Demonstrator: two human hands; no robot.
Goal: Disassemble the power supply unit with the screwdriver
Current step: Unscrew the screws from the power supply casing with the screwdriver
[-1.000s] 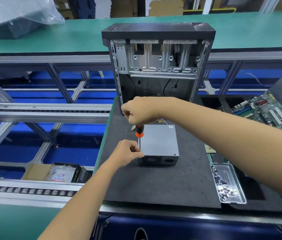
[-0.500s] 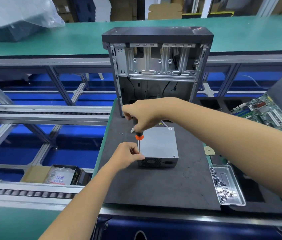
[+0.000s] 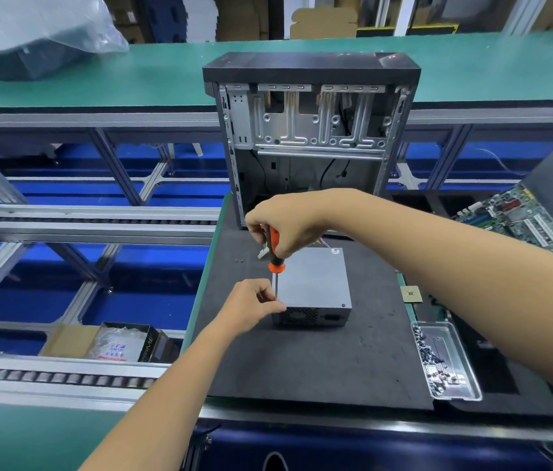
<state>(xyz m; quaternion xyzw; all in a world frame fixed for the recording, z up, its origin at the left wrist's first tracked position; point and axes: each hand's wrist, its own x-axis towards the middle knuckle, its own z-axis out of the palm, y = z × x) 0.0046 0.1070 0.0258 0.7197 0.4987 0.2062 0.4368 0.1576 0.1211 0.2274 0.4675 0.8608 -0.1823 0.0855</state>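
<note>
Power supply unit (image 3: 314,287) sits flat on the dark mat (image 3: 302,362) of our bench, in front of the open computer case (image 3: 309,130), its vented face toward us. Our right hand (image 3: 288,226) wraps the orange-and-black handle of the screwdriver (image 3: 273,253) from above, and the shaft drops almost straight down to the near left corner of the lid. Our left hand (image 3: 251,309) pinches the lower shaft and rests against that corner. The tip and the screw are hidden behind our left fingers, so we cannot tell how well the bit is seated.

To do this step well, we judge, we should keep the shaft upright over the screw and press down while we turn, so the bit does not ride out of the head. The left hand should only guide the shaft and steady the box, not squeeze so hard that it brakes the turn. Once the screw loosens, we ease the pressure and catch it with the left fingers; it looks small and easily lost on the mat. The metal tray (image 3: 446,362) at the right already holds loose screws and is the likely place for it. One screw (image 3: 343,305) shows at the near right corner, so more appear to be left.
</note>
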